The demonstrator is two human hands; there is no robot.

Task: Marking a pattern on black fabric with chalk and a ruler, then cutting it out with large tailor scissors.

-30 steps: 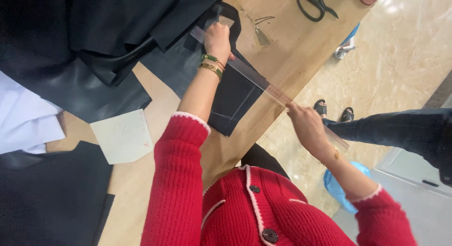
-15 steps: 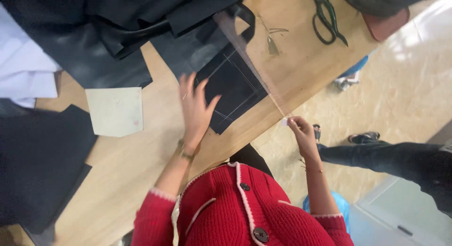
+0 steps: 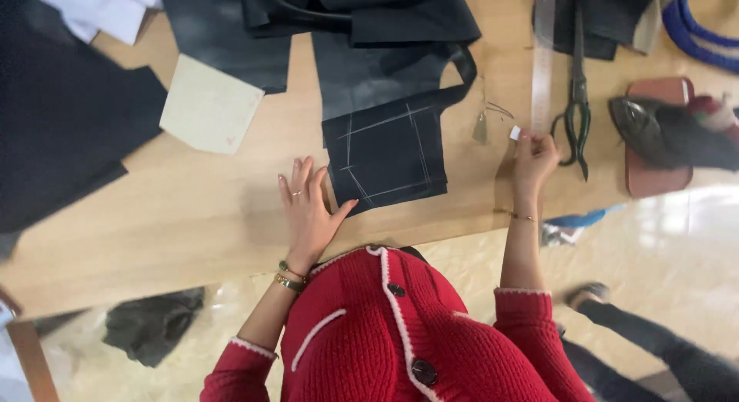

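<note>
Ruler [image 3: 543,63] lies lengthwise away from right hand [image 3: 533,160].

- We see one view only, from a camera worn on our head, looking almost straight down.
- Our red sweater [image 3: 400,325] fills the lower centre of the frame, so the lens sits just above our chest.
- The wooden table [image 3: 192,217] spans the upper two thirds of the frame, its near edge running slightly uphill to the right; pale floor shows below it.
- The view is close: our left hand [image 3: 308,210] and right hand [image 3: 531,160] sit mid-frame.
- No second view shares this scene.
</note>
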